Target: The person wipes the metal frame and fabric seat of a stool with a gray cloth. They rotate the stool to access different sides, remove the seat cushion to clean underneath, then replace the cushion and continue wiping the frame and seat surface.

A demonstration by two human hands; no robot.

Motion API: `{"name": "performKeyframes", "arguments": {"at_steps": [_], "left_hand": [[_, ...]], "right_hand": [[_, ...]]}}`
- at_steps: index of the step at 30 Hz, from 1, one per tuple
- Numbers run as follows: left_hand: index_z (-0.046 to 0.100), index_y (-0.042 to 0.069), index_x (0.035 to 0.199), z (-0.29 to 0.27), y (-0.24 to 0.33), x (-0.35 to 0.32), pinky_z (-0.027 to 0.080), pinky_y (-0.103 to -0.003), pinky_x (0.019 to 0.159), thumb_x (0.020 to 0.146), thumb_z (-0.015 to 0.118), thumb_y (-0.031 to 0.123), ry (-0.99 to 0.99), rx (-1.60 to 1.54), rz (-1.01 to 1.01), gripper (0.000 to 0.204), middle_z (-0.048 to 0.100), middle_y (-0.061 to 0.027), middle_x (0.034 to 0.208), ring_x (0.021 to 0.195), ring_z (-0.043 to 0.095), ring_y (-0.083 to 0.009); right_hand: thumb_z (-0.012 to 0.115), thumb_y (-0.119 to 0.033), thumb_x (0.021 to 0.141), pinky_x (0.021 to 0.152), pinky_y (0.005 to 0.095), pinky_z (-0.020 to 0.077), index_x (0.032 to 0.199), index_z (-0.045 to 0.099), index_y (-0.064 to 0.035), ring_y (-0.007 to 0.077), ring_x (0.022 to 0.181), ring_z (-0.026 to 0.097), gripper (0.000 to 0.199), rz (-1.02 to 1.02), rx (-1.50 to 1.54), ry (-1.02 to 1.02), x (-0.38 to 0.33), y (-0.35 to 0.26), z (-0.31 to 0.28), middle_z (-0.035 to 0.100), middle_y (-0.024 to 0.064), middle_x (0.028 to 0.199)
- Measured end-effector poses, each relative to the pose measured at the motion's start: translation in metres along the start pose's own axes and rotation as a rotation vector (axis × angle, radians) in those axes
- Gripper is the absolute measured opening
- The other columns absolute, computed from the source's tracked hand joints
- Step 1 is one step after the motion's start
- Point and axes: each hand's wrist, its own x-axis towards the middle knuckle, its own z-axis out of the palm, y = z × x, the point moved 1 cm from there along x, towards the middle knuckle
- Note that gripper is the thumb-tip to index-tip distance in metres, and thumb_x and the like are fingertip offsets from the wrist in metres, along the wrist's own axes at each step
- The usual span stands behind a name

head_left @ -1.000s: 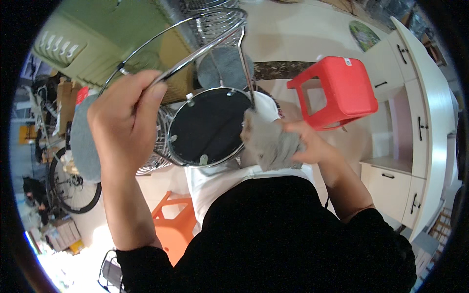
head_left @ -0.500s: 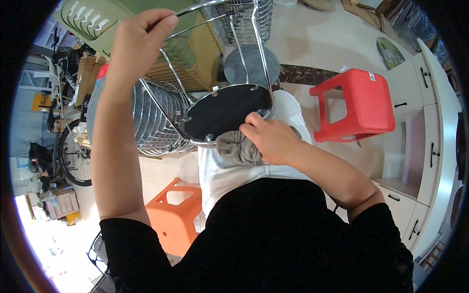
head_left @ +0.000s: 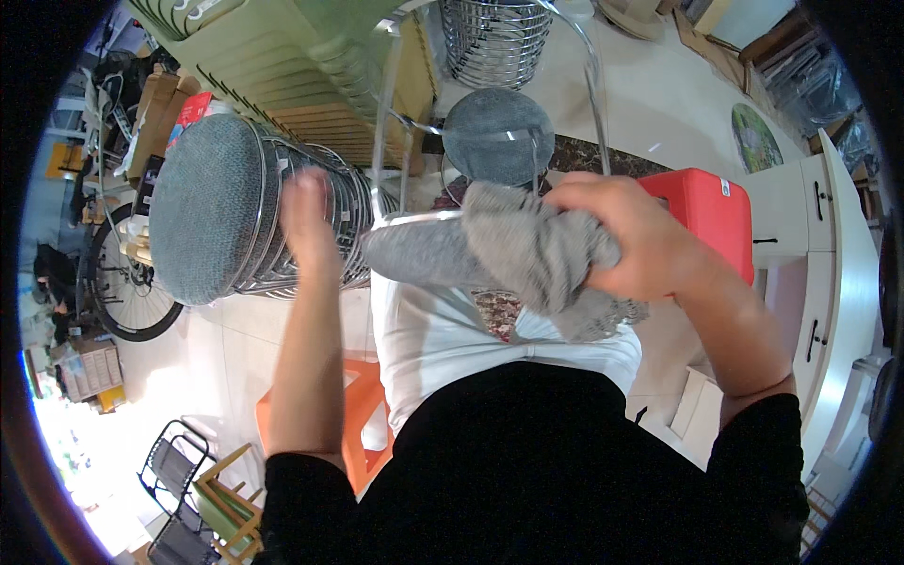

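Note:
A metal-legged stool with a round grey seat [head_left: 424,254] is tilted in front of my white trousers, its seat edge toward me and its chrome legs [head_left: 384,122] pointing away. My right hand [head_left: 636,231] is closed around a bunched grey-brown cloth [head_left: 527,250], which lies against the right part of the seat. The cloth hides that end of the seat. My left hand [head_left: 306,207] is smeared by motion, off the stool, in front of a stack of similar stools [head_left: 212,207] lying on its side. Whether its fingers are apart does not show.
An orange plastic stool [head_left: 363,414] stands by my left leg and a red one [head_left: 711,221] beyond my right hand. Ahead are a grey round stool [head_left: 499,137] and green stacked plastic chairs [head_left: 292,56]. White cabinets [head_left: 786,207] line the right; a bicycle [head_left: 127,273] is at left.
The stool has turned: its black underside faced me, now the grey seat edge does. My left hand let go of the metal frame and came down. My right hand moved right with the cloth.

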Motion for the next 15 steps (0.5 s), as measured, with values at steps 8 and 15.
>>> {"name": "performKeyframes", "arguments": {"at_steps": [8, 15], "left_hand": [[0.052, -0.003, 0.128, 0.062, -0.04, -0.051, 0.039, -0.03, 0.097, 0.09, 0.063, 0.043, -0.575, -0.291, -0.325, 0.061, 0.059, -0.0097, 0.117, 0.109, 0.052, -0.0171], [0.05, -0.003, 0.129, 0.128, -0.006, 0.052, 0.044, -0.037, 0.096, 0.067, 0.085, 0.037, -0.547, -0.059, -0.212, 0.081, 0.058, -0.0175, 0.122, 0.109, 0.057, -0.0259]], "right_hand": [[0.072, 0.003, 0.064, 0.086, 0.033, 0.0498, 0.108, 0.065, 0.0007, 0.0198, 0.098, 0.064, 0.044, 0.565, 0.772, 0.24, -0.024, 0.078, -0.002, 0.069, 0.0075, 0.102], [0.067, -0.005, 0.072, 0.081, 0.0371, 0.0545, 0.112, 0.062, 0.003, 0.0239, 0.091, 0.067, 0.041, 0.868, 0.968, 0.551, 0.021, 0.158, -0.028, 0.068, 0.012, 0.101]]}}
